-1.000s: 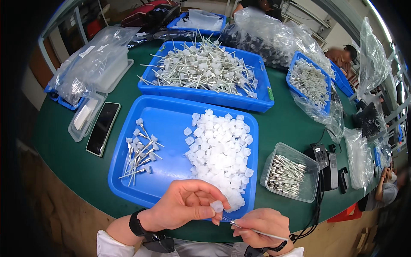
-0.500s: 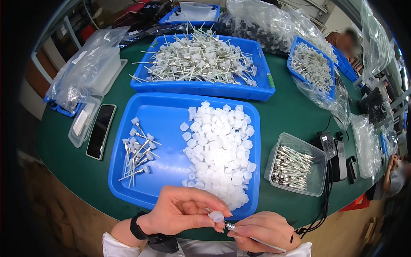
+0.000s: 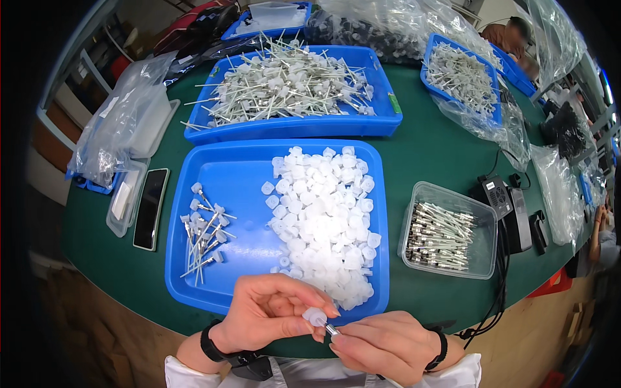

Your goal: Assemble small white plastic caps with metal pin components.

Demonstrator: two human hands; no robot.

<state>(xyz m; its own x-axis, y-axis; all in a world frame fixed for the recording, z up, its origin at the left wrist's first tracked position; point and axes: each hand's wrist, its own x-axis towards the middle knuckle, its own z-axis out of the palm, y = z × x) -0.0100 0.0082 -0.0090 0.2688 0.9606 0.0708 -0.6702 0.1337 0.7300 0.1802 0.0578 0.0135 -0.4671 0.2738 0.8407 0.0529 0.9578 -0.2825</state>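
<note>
Between the thumb and fingers of my left hand (image 3: pixel 275 310) is a translucent white plastic cap (image 3: pixel 315 316). My right hand (image 3: pixel 388 346) pinches a thin rod with a shiny metal end (image 3: pixel 332 330), pointed at the cap's underside. The two pieces meet or nearly meet; how far the end sits inside I cannot tell. Behind my hands lies a blue tray (image 3: pixel 249 168). Its right half holds a heap of loose white caps (image 3: pixel 323 220), and at its left lie several capped rods (image 3: pixel 207 236).
A clear plastic box (image 3: pixel 446 268) of uncapped rods stands right of the tray. Farther back, a blue bin (image 3: pixel 291 128) is piled with capped rods. A phone (image 3: pixel 151 210) lies at left. Black devices with cables (image 3: pixel 508 213) sit at right. Another person (image 3: pixel 508 39) is at far right.
The metal end has come closer to the cap, and its dark tip no longer shows. My right hand has turned, hiding the rod's tail. The whole view has shifted slightly.
</note>
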